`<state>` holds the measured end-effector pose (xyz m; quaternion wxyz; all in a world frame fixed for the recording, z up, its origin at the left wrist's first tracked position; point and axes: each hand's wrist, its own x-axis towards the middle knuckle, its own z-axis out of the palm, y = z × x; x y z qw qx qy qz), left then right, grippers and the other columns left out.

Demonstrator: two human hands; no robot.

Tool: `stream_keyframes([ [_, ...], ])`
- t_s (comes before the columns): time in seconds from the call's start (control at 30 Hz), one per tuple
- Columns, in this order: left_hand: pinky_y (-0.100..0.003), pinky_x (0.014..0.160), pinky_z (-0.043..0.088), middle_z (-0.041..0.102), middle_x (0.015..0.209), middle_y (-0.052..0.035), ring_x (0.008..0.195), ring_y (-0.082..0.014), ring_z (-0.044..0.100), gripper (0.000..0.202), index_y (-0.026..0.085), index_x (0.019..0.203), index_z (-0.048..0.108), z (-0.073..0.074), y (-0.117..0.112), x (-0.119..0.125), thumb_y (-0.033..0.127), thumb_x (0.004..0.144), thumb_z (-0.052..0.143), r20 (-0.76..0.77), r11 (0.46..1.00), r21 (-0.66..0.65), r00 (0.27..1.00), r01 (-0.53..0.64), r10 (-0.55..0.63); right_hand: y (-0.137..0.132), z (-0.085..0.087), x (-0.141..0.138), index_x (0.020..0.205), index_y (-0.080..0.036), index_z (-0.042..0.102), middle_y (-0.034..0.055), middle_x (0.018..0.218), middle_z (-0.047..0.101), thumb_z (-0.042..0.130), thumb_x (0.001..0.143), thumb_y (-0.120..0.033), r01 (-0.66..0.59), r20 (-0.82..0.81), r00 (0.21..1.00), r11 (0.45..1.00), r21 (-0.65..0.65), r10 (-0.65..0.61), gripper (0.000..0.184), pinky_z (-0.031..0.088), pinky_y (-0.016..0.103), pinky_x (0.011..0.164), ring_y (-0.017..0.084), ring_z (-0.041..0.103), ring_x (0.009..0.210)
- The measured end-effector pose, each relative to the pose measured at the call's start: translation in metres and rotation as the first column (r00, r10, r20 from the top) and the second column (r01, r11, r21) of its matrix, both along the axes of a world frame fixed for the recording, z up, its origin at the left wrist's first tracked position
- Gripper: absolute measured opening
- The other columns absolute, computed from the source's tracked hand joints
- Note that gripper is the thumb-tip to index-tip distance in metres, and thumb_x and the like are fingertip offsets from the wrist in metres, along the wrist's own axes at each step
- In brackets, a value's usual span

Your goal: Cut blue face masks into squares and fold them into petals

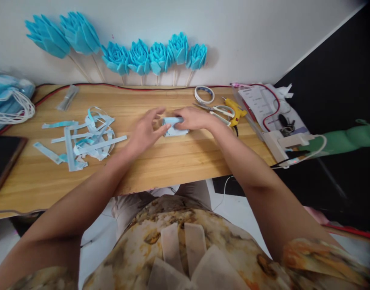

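Both my hands meet over a small folded piece of light blue mask fabric (174,125) on the wooden table (178,161). My right hand (192,118) lies on top of the piece, fingers curled down over it and pressing it to the table. My left hand (147,131) is at its left edge, fingers bent, thumb and fingertips touching the fabric. Most of the piece is hidden under my right hand.
A heap of cut blue mask strips (82,139) lies to the left. Scissors (216,109), a yellow glue gun (236,110) and a tape roll (204,94) sit to the right. Blue fabric flowers on sticks (156,56) lean on the wall. A pack of masks (9,100) is far left.
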<state>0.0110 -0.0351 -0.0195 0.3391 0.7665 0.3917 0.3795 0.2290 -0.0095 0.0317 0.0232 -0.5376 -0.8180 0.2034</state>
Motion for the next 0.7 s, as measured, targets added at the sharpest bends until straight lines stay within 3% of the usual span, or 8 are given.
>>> stream_keyframes([
  [0.1, -0.041, 0.1, 0.055, 0.056, 0.149, -0.0174, 0.129, -0.0308, 0.06, 0.091, 0.021, 0.154, 0.04, -0.007, 0.004, 0.001, 0.052, 0.079, 0.081, 0.076, 0.999, -0.032, 0.997, -0.021, 0.024, -0.01, -0.002, -0.004, 0.092, -0.02, 0.067, 0.0034, 0.09, 0.073, 0.065, 0.079, -0.027, 0.05, -0.217, 0.976, 0.997, 0.059, -0.036, 0.015, 0.038, 0.031, 0.068, 0.019, 0.059, 0.076],
  [0.17, -0.039, 0.102, 0.054, 0.052, 0.154, -0.016, 0.133, -0.0326, 0.057, 0.099, 0.021, 0.156, 0.035, -0.006, 0.004, 0.002, 0.054, 0.076, 0.083, 0.113, 0.999, -0.041, 0.994, -0.002, 0.006, -0.014, -0.009, -0.007, 0.09, -0.02, 0.063, 0.0029, 0.09, 0.071, 0.064, 0.082, -0.033, 0.093, -0.413, 0.909, 0.993, 0.076, -0.054, 0.016, 0.042, 0.031, 0.071, 0.019, 0.06, 0.08],
  [0.3, -0.039, 0.105, 0.053, 0.047, 0.16, -0.0109, 0.123, -0.026, 0.063, 0.079, 0.023, 0.152, 0.04, 0.007, 0.0, 0.0, 0.055, 0.088, 0.073, 0.163, 0.997, 0.032, 0.985, -0.063, 0.057, -0.016, -0.025, -0.013, 0.105, -0.021, 0.059, 0.0056, 0.105, 0.073, 0.068, 0.082, -0.038, 0.122, -0.704, 0.708, 0.992, 0.039, -0.059, 0.03, 0.052, 0.034, 0.079, 0.022, 0.066, 0.093],
  [0.4, -0.041, 0.106, 0.05, 0.056, 0.152, -0.0076, 0.123, -0.0255, 0.063, 0.066, 0.025, 0.148, 0.047, 0.011, 0.0, -0.003, 0.052, 0.092, 0.069, 0.074, 0.984, 0.134, 0.991, -0.118, 0.109, -0.018, -0.03, -0.014, 0.121, -0.023, 0.057, 0.0078, 0.127, 0.07, 0.073, 0.077, -0.031, 0.087, -0.772, 0.635, 0.996, 0.028, -0.034, 0.047, 0.055, 0.037, 0.092, 0.023, 0.067, 0.109],
  [0.5, -0.04, 0.105, 0.051, 0.067, 0.136, -0.0091, 0.12, -0.026, 0.065, 0.07, 0.026, 0.151, 0.045, 0.003, 0.003, -0.005, 0.048, 0.09, 0.072, 0.02, 0.983, 0.138, 0.993, -0.119, 0.118, -0.022, -0.032, -0.011, 0.128, -0.022, 0.058, 0.0098, 0.142, 0.065, 0.073, 0.076, -0.027, 0.058, -0.776, 0.63, 0.998, 0.007, -0.031, 0.054, 0.053, 0.037, 0.101, 0.023, 0.066, 0.12],
  [0.6, -0.039, 0.1, 0.053, 0.072, 0.116, -0.008, 0.106, -0.0234, 0.069, 0.08, 0.024, 0.154, 0.041, -0.01, 0.008, -0.004, 0.044, 0.085, 0.075, 0.038, 0.989, 0.124, 0.997, -0.076, 0.072, -0.025, -0.037, -0.009, 0.13, -0.019, 0.059, 0.0113, 0.143, 0.065, 0.071, 0.075, -0.024, 0.053, -0.749, 0.663, 0.998, 0.02, -0.021, 0.057, 0.05, 0.04, 0.107, 0.025, 0.063, 0.126],
  [0.7, -0.037, 0.099, 0.054, 0.07, 0.121, -0.0082, 0.105, -0.0224, 0.069, 0.085, 0.025, 0.156, 0.039, -0.021, 0.012, -0.002, 0.045, 0.083, 0.077, 0.061, 0.988, 0.15, 0.998, -0.044, 0.035, -0.024, -0.041, -0.008, 0.133, -0.018, 0.059, 0.0109, 0.142, 0.065, 0.071, 0.073, -0.024, 0.046, -0.718, 0.696, 0.998, 0.046, 0.001, 0.061, 0.049, 0.042, 0.108, 0.026, 0.064, 0.125],
])
